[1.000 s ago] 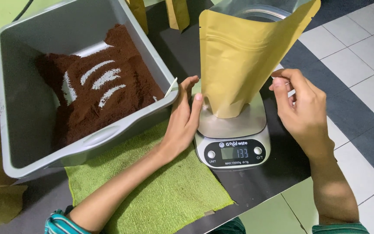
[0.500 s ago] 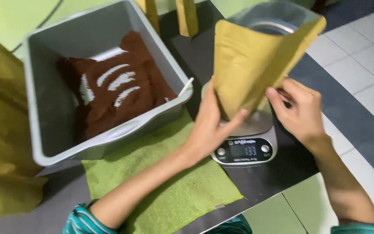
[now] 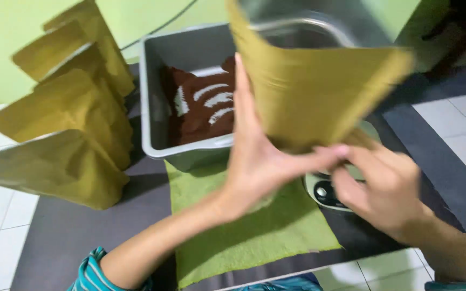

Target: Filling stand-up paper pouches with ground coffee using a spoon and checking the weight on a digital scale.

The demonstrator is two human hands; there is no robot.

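Kraft-coloured and open at the top, the stand-up pouch (image 3: 314, 91) is held between both hands at about 1 o'clock in the head view. The left hand (image 3: 260, 161) lies flat against the pouch's left side, fingers stretched upward and thumb reaching under its base. The right hand (image 3: 376, 186) curls in from 4 o'clock, fingertips closed on the bottom edge. The pouch leans somewhat, and the frame is blurred, so how firm either grip is cannot be told.

Just below the hands, at 5 o'clock, a small kitchen scale (image 3: 327, 194) peeks out, mostly hidden. A green cloth (image 3: 254, 231) lies under the hands on the dark tabletop (image 3: 66, 231). At 12 o'clock sits a grey tub (image 3: 160, 97) holding dark brown powder (image 3: 203, 108). At 9 to 10 o'clock a cluster of filled pouches (image 3: 71, 113) stands well apart.

The main risk, in my judgement, is spillage: the mouth is unsealed, so a further tilt or a squeeze on the sides could shake powder out. A weak pinch at the base could let it slip onto the scale.
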